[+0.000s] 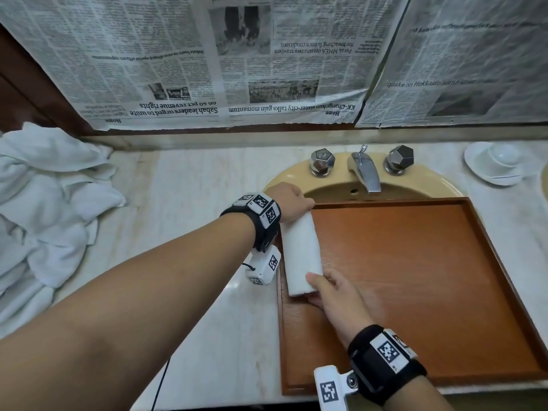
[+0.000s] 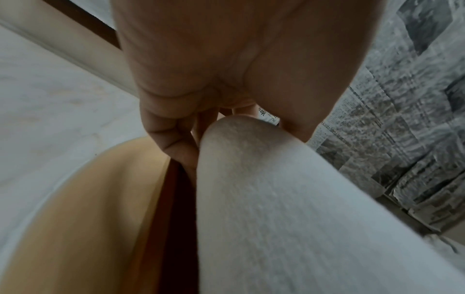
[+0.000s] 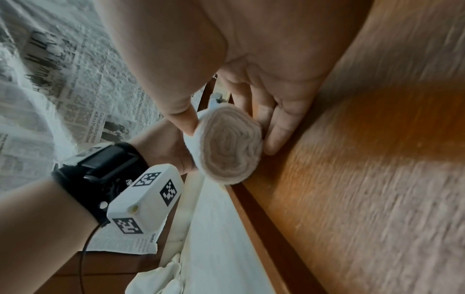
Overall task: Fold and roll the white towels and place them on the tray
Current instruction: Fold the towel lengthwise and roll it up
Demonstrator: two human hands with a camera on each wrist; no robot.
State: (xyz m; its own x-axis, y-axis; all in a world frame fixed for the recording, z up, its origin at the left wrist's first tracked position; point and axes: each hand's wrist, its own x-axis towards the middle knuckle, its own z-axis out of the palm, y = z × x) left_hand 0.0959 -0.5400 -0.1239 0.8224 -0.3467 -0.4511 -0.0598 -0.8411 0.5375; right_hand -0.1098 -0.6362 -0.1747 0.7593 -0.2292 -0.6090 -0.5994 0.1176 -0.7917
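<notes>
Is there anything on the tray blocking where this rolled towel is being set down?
Nothing visible. The rolled towel, held at its ends by the left hand and right hand, lies along the tray's left edge; the wood beside it is bare.

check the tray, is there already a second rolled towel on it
No, the wooden tray carries only one rolled towel, along its left edge and held at both ends by the left hand and right hand.

Bare forearms — black wristbands (image 1: 385, 363) carrying white camera blocks (image 1: 262, 266) with square black-and-white markers.
</notes>
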